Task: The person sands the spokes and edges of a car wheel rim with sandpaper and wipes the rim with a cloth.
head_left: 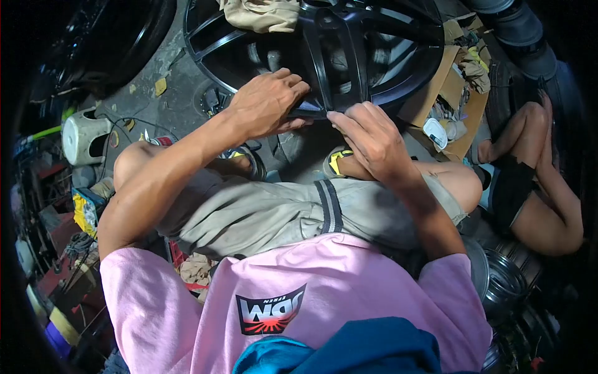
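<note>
A black alloy wheel rim with paired spokes lies in front of my knees, its near edge toward me. My left hand is curled over that near edge, fingers on top and thumb lower down. Just to its right, my right hand has thumb and fingertips pinched together against the edge, at the foot of a spoke. Whatever may be between those fingertips is too small to make out. A crumpled beige cloth rests on the rim's far side.
A cardboard box of rags and scraps stands right of the rim. Another person's bent leg is at the far right, near stacked dark wheels. A white stool stands left; cluttered tools lie beyond my left arm.
</note>
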Demonstrator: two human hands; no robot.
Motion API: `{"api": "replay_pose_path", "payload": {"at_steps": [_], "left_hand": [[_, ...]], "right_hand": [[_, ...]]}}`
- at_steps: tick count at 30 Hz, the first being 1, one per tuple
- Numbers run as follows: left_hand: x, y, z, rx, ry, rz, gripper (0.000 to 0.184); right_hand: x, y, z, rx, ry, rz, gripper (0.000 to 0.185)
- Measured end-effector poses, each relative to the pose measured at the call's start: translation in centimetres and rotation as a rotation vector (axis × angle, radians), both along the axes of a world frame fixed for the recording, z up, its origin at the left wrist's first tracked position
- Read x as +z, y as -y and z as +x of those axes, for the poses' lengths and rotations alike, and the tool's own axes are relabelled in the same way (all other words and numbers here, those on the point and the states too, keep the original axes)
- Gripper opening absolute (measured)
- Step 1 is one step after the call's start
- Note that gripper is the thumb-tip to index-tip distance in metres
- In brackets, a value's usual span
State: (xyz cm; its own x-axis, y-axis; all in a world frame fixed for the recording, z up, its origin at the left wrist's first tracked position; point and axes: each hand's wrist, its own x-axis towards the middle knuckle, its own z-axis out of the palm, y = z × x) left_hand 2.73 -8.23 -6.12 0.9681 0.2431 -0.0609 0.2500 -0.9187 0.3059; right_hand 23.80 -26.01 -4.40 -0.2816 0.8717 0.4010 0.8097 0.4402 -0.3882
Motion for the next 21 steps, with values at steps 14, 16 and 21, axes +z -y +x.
{"api": "replay_pose_path", "payload": {"at_steps": [14, 16, 21], "left_hand": [[0.0, 0.4, 0.3, -0.012, 0.011, 0.079, 0.059], [0.1, 0.4, 0.2, 0.008, 0.025, 0.09, 0.06], [1.1, 0.6, 0.7, 0.029, -0.086, 0.023, 0.064]], "right_hand": [[-0.2, 0.2, -0.6, -0.052, -0.018, 0.053, 0.029], [-0.2, 0.2, -0.5, -0.053, 0.0, 0.045, 0.025], [-0.2, 0.0, -0.6, -0.067, 0.001, 0.07, 0.024]]}}
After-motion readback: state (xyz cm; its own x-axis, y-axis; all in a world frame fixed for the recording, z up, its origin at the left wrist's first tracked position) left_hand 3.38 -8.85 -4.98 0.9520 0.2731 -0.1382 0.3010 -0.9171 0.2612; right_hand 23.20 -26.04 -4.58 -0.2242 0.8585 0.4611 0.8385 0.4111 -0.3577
